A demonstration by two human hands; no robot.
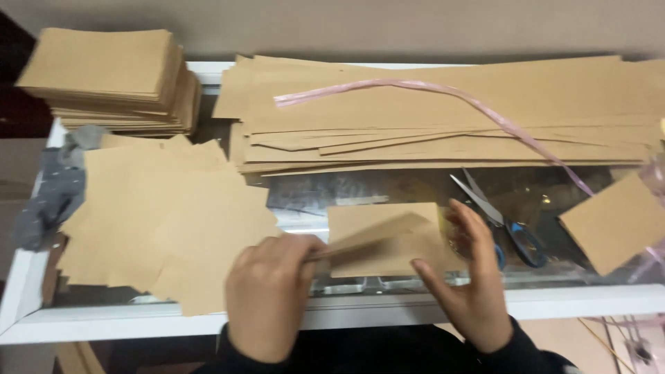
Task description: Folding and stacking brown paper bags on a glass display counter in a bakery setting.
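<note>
A small brown paper sheet [384, 235] lies on the glass table top near the front edge, partly folded. My left hand [267, 294] pinches its lifted flap at the left side. Spread against the sheet's right edge, my right hand [471, 277] presses it down with thumb and fingers. Both hands touch the same sheet.
Loose cut brown sheets [166, 221] pile at the left. A neat stack of small sheets [111, 76] sits far left. Long brown paper strips [443, 111] with a pink plastic string [485, 107] lie at the back. Blue-handled scissors [506, 221] and another brown sheet [616, 221] lie right.
</note>
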